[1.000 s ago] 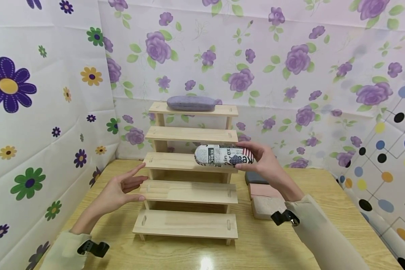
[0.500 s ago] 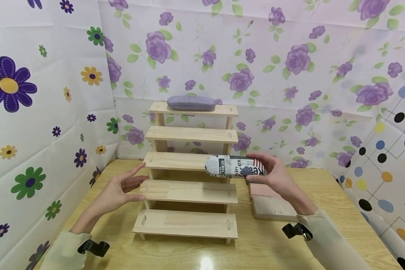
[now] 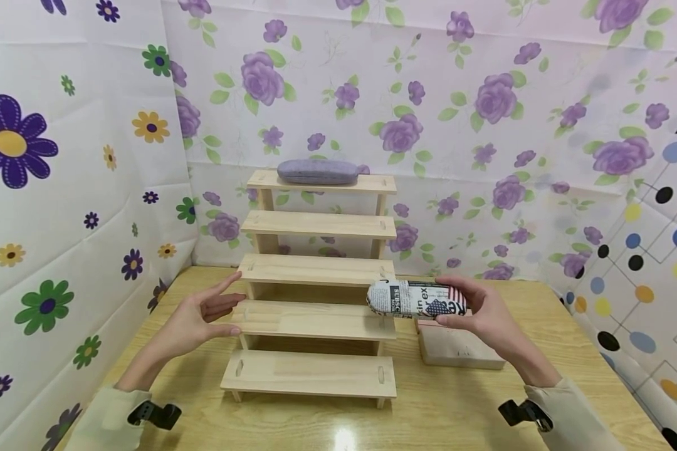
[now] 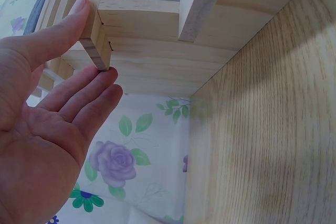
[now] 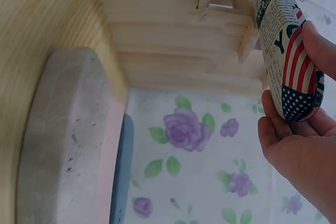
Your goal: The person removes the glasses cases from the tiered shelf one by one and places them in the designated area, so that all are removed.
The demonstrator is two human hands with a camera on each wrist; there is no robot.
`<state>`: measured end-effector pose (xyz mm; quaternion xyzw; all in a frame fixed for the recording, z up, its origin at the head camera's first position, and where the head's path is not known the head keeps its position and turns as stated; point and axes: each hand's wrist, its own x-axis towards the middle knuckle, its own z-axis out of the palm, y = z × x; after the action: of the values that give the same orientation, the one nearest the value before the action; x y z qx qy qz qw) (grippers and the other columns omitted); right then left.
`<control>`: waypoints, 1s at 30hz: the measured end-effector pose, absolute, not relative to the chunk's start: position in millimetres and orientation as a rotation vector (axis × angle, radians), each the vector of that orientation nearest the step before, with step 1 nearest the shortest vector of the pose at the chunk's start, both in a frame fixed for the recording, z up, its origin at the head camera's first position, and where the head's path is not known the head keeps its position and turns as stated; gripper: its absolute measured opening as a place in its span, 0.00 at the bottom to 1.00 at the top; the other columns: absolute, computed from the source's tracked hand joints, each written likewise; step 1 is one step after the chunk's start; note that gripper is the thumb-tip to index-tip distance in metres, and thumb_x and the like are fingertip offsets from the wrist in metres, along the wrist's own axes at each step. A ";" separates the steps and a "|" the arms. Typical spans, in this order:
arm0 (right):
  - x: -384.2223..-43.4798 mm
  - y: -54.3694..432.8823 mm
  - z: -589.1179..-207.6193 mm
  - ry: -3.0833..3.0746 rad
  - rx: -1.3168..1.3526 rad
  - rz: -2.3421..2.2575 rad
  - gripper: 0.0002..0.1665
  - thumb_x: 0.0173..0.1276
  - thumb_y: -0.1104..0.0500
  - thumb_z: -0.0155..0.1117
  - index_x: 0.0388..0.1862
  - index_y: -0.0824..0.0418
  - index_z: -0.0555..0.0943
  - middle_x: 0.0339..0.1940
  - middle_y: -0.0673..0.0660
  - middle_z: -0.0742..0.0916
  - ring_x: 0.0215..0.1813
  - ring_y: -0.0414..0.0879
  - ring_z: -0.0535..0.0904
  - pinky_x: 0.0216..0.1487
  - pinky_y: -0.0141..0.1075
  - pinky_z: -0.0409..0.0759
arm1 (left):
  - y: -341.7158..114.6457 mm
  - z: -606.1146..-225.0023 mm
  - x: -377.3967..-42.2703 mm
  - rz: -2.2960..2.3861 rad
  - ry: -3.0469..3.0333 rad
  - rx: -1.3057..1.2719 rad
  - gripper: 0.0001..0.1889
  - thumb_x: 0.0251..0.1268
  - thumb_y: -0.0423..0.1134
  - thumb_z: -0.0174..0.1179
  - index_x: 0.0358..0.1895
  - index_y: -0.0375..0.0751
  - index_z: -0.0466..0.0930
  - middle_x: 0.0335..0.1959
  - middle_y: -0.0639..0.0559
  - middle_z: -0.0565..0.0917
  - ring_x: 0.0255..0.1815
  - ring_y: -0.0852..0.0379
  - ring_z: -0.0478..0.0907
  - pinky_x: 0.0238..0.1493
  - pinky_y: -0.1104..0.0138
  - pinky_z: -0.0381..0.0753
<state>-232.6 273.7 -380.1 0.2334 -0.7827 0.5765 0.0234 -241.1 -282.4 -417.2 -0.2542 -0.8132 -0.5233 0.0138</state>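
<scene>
In what looks like a carrying step calling next for a steady hold, the right hand [image 3: 489,319] grips the newsprint-patterned glasses case [image 3: 409,299] near the right edge of the wooden rack [image 3: 307,374], the left hand [image 3: 188,322] touching its left edge, ungripping.

- We stretch both arms forward over the surface [image 3: 282,432], our pale sleeves [image 3: 104,416] reaching down to the wrists, with a black band [image 3: 153,414] strapped over each cuff.
- Our left wrist [image 3: 141,369] slants inward from beside the surface's left edge.
- Our left hand [image 3: 192,319] is spread, its palm [image 4: 42,171] turned inward, thumb [image 4: 65,30] and nearly straight fingers [image 4: 84,95] well parted.
- Our right wrist [image 3: 541,369] angles inward from near the surface's right edge.
- Our right hand [image 3: 488,316] is raised above the surface in a grip, thumb on one side, bent fingers opposite.
</scene>
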 end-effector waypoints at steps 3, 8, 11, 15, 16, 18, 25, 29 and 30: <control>-227.9 281.0 -385.4 -2.417 0.736 1.771 0.39 0.64 0.72 0.77 0.74 0.69 0.74 0.68 0.65 0.79 0.59 0.45 0.80 0.52 0.32 0.87 | -282.7 -418.2 -241.2 -1.630 -2.532 -0.789 0.54 0.58 0.29 0.78 0.86 0.52 0.56 0.70 0.31 0.76 0.71 0.39 0.74 0.67 0.53 0.79; -220.0 294.8 -393.9 -2.437 0.703 1.790 0.38 0.65 0.71 0.77 0.74 0.67 0.74 0.68 0.63 0.79 0.59 0.44 0.81 0.51 0.33 0.88 | -282.8 -418.3 -241.0 -1.634 -2.532 -0.785 0.54 0.58 0.29 0.78 0.86 0.53 0.56 0.70 0.31 0.76 0.71 0.39 0.74 0.67 0.54 0.79; -215.6 303.7 -397.8 -2.445 0.685 1.796 0.39 0.66 0.72 0.76 0.75 0.67 0.74 0.67 0.60 0.80 0.58 0.44 0.82 0.49 0.34 0.88 | -282.8 -417.6 -240.9 -1.640 -2.527 -0.790 0.54 0.58 0.29 0.78 0.86 0.52 0.56 0.70 0.31 0.76 0.71 0.39 0.74 0.67 0.56 0.79; -209.4 316.2 -404.1 -2.453 0.690 1.757 0.38 0.67 0.72 0.75 0.75 0.66 0.74 0.70 0.57 0.79 0.66 0.38 0.77 0.56 0.28 0.84 | -282.8 -417.5 -241.1 -1.650 -2.521 -0.796 0.54 0.58 0.29 0.78 0.86 0.52 0.57 0.70 0.31 0.76 0.71 0.39 0.74 0.66 0.60 0.80; -207.7 319.2 -405.7 -2.458 0.691 1.731 0.38 0.67 0.71 0.75 0.75 0.65 0.74 0.71 0.57 0.79 0.68 0.36 0.75 0.59 0.26 0.81 | -282.7 -417.4 -241.2 -1.652 -2.520 -0.798 0.54 0.58 0.29 0.78 0.86 0.52 0.57 0.70 0.31 0.76 0.71 0.39 0.74 0.66 0.60 0.80; -204.6 324.6 -408.8 -2.464 0.689 1.690 0.37 0.67 0.71 0.76 0.74 0.64 0.75 0.72 0.57 0.79 0.72 0.33 0.72 0.62 0.23 0.77 | -282.7 -417.3 -241.2 -1.651 -2.520 -0.797 0.54 0.58 0.29 0.78 0.86 0.52 0.57 0.70 0.33 0.76 0.71 0.39 0.74 0.66 0.60 0.80; -194.1 342.3 -419.8 -2.481 0.684 1.705 0.39 0.65 0.73 0.76 0.75 0.69 0.74 0.70 0.55 0.81 0.68 0.37 0.76 0.59 0.26 0.82 | -282.4 -417.0 -240.9 -1.642 -2.526 -0.796 0.54 0.58 0.29 0.78 0.86 0.51 0.56 0.70 0.34 0.77 0.70 0.39 0.74 0.66 0.59 0.80; -189.4 351.4 -427.9 -2.498 0.692 1.685 0.39 0.65 0.73 0.76 0.74 0.69 0.74 0.70 0.55 0.82 0.70 0.36 0.75 0.62 0.23 0.78 | -282.3 -416.2 -240.1 -1.634 -2.535 -0.790 0.54 0.59 0.29 0.78 0.86 0.51 0.56 0.70 0.33 0.77 0.71 0.38 0.74 0.66 0.58 0.80; -188.3 353.0 -430.1 -2.505 0.691 1.687 0.39 0.64 0.73 0.76 0.74 0.69 0.74 0.69 0.56 0.82 0.69 0.36 0.76 0.62 0.24 0.79 | -282.2 -415.9 -239.9 -1.633 -2.537 -0.788 0.54 0.59 0.30 0.78 0.86 0.51 0.56 0.70 0.33 0.77 0.71 0.38 0.74 0.66 0.58 0.80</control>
<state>-188.3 353.0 -430.1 0.2230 -0.8083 0.5444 0.0217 -239.9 -282.2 -415.9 -0.2526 -0.8136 -0.5236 0.0119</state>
